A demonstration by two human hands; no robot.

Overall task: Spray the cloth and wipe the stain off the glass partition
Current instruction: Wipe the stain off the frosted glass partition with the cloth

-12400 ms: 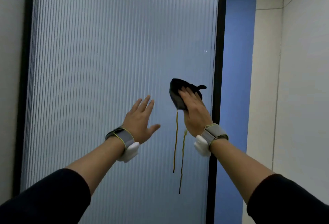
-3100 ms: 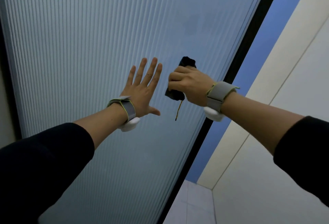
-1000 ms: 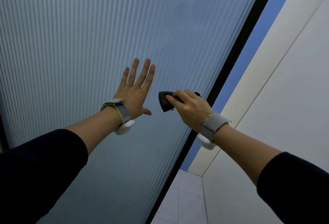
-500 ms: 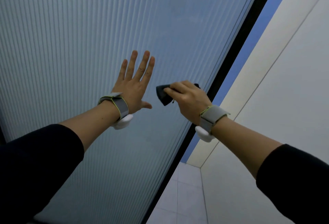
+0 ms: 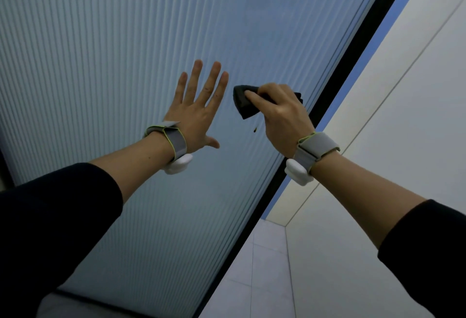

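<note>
The right hand (image 5: 282,118) is closed around a dark cloth (image 5: 244,103), its fingers curled over the bunched fabric and pressing it to the ribbed glass partition (image 5: 121,40). One pointed corner of the cloth sticks out to the left of the knuckles, and a smaller dark tip shows on the far side of the hand. Just below the cloth a small dark spot (image 5: 255,130) sits on the glass (whether it is a drip or a leftover bit of stain cannot be told). The left hand (image 5: 195,113) is spread wide, palm toward the glass just beside the cloth, fingers fanned upward and thumb pointing right. Both wrists wear grey straps with a white pod underneath. A black frame (image 5: 335,85) edges the partition on the right, with a blue strip and pale wall panels beyond it.
</note>
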